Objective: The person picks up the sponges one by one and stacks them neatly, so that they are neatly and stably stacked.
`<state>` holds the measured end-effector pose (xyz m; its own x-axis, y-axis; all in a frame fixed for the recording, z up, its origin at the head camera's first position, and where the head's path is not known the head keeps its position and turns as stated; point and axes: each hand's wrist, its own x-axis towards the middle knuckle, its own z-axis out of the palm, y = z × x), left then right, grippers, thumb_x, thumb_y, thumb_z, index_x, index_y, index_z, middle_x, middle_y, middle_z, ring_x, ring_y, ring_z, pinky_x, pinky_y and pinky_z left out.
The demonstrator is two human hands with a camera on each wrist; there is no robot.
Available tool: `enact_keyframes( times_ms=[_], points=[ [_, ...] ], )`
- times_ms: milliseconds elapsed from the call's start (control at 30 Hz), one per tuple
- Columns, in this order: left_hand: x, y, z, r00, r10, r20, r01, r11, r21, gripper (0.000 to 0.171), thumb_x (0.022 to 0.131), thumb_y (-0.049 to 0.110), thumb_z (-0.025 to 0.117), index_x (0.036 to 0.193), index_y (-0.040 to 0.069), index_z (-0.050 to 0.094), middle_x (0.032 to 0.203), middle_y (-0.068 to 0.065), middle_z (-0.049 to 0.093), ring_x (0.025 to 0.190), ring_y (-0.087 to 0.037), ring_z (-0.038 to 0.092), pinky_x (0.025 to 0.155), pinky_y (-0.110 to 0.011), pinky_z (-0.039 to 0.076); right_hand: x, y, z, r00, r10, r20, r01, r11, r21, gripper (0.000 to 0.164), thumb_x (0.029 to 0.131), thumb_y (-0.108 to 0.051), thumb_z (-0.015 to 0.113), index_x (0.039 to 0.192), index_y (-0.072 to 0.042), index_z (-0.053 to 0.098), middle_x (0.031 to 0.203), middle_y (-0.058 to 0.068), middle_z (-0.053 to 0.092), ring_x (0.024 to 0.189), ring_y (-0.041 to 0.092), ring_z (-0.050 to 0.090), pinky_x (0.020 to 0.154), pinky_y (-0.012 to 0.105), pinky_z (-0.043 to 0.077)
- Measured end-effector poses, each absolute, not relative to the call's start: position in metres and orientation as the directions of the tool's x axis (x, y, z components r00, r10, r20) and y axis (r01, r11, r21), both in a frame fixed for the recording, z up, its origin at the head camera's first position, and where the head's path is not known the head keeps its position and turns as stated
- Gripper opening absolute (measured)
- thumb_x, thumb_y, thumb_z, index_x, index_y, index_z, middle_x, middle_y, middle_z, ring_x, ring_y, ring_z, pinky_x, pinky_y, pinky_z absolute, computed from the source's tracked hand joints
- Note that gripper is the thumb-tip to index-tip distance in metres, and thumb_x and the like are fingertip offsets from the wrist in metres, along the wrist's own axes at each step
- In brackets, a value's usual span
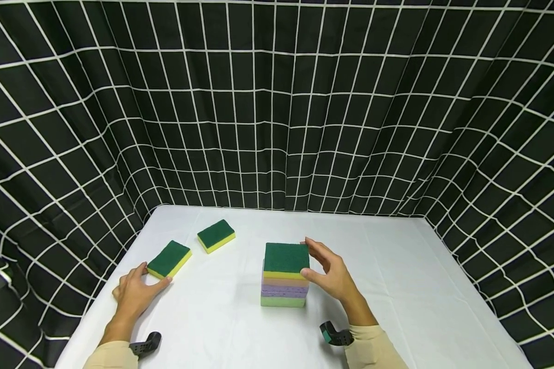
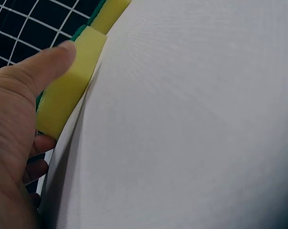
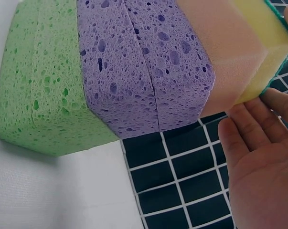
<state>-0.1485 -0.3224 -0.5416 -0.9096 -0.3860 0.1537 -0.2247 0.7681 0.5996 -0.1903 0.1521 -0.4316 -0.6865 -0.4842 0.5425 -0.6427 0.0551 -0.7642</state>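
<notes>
The work in hand looks like stacking sponges: a stack (image 1: 284, 275) stands near the middle of the white table (image 1: 397, 266), somewhat toward the front edge. From the bottom it reads green, purple, a pale orange layer, then a yellow sponge with a dark green scouring face on top; the right wrist view suggests the green and purple bands may each be 2 sponges, though I cannot say for sure.

The right hand (image 1: 331, 274) is at the stack's right side, fingers fairly straight and spread wide. Its thumb rests against the upper layers and a fingertip (image 3: 277, 102) touches the top sponge's far corner; it steadies rather than grips, and nothing is held. The forearm comes in from the front edge, wrist slightly bent inward.

The left hand (image 1: 134, 292) lies flat on the table toward the front left corner, with its thumb (image 2: 48, 64) pressed on the yellow edge of the near sponge (image 1: 169, 258). The fingers are loose and not yet closed around it. A far sponge (image 1: 216, 235) lies just beyond, nearer the back edge and apart from the first.

By my judgement the top layer has just been squared up, and the next move calls for the left hand to close on the near sponge, lift it clear and bring it over the stack, landing it flush so the soft tower does not lean.
</notes>
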Motion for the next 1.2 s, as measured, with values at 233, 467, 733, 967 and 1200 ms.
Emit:
enact_keyframes(
  times_ms=[233,467,733,967,1200],
  points=[
    [-0.147,-0.320,-0.541,-0.889,-0.420,0.182,-0.217,0.737,0.641,0.082,0.078,0.045,0.076,0.132,-0.007,0.043,0.122,-0.029,0.049,0.117,-0.048,0.035,0.089,-0.062,0.020,-0.190,0.152,-0.433,-0.692,-0.482,0.536,-0.638,0.062,-0.768,0.068,0.081,0.014,0.067,0.140,0.016,0.034,0.133,0.034,0.044,0.119,0.043,0.048,0.105,0.036,0.033],
    [-0.143,-0.323,-0.539,-0.864,-0.484,0.140,-0.213,0.602,0.769,0.078,0.083,0.038,0.074,0.137,-0.007,0.039,0.127,-0.030,0.047,0.120,-0.045,0.035,0.098,-0.060,0.015,-0.190,0.152,-0.432,-0.696,-0.483,0.531,-0.632,0.061,-0.773,0.068,0.081,0.014,0.067,0.140,0.016,0.034,0.133,0.035,0.043,0.119,0.043,0.048,0.106,0.038,0.033],
    [-0.137,-0.322,-0.529,-0.825,-0.545,0.151,-0.138,0.452,0.881,0.068,0.083,0.024,0.074,0.136,-0.004,0.043,0.121,-0.027,0.048,0.114,-0.040,0.043,0.094,-0.051,0.031,-0.192,0.153,-0.436,-0.700,-0.479,0.530,-0.625,0.052,-0.779,0.068,0.082,0.013,0.067,0.141,0.015,0.033,0.134,0.033,0.044,0.120,0.041,0.048,0.106,0.036,0.032],
    [-0.135,-0.321,-0.521,-0.795,-0.571,0.207,-0.088,0.446,0.891,0.063,0.082,0.019,0.074,0.134,-0.002,0.046,0.116,-0.024,0.052,0.111,-0.036,0.045,0.085,-0.044,0.031,-0.196,0.155,-0.445,-0.691,-0.476,0.543,-0.634,0.038,-0.773,0.069,0.082,0.015,0.067,0.142,0.012,0.034,0.135,0.030,0.045,0.122,0.034,0.049,0.106,0.032,0.032],
    [-0.141,-0.315,-0.500,-0.772,-0.551,0.318,0.016,0.483,0.875,0.063,0.079,0.013,0.076,0.133,-0.004,0.049,0.115,-0.022,0.055,0.108,-0.034,0.046,0.082,-0.038,0.033,-0.188,0.152,-0.431,-0.702,-0.476,0.530,-0.623,0.050,-0.780,0.067,0.081,0.015,0.066,0.140,0.016,0.034,0.134,0.031,0.045,0.120,0.044,0.047,0.106,0.038,0.032]
  ],
)
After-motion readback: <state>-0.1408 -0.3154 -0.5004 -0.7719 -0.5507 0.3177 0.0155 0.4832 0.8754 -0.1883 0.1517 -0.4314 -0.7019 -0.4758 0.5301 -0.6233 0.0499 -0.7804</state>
